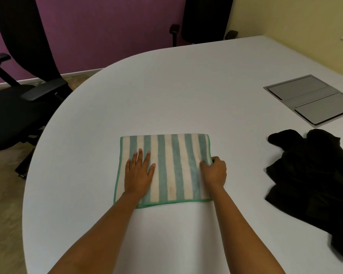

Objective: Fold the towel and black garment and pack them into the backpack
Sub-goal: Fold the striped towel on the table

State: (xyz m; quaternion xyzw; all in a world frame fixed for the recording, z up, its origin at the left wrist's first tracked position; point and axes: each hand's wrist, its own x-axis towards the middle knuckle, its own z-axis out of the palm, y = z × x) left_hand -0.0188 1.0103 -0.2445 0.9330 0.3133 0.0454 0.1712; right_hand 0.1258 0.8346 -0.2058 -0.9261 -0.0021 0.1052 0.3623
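A green and white striped towel (pixel 172 155) lies folded into a rectangle on the white table (pixel 186 86), in front of me. My left hand (pixel 139 173) presses flat on its left half, fingers straight. My right hand (pixel 214 171) grips the towel's right edge, fingers curled round the cloth. A black garment (pixel 309 175) lies crumpled on the table to the right, untouched by either hand. No backpack is in view.
A grey metal cable hatch (pixel 309 99) is set into the table at the back right. One black office chair (pixel 18 103) stands at the left and another (pixel 204 20) behind the table. The table's curved edge runs along the left.
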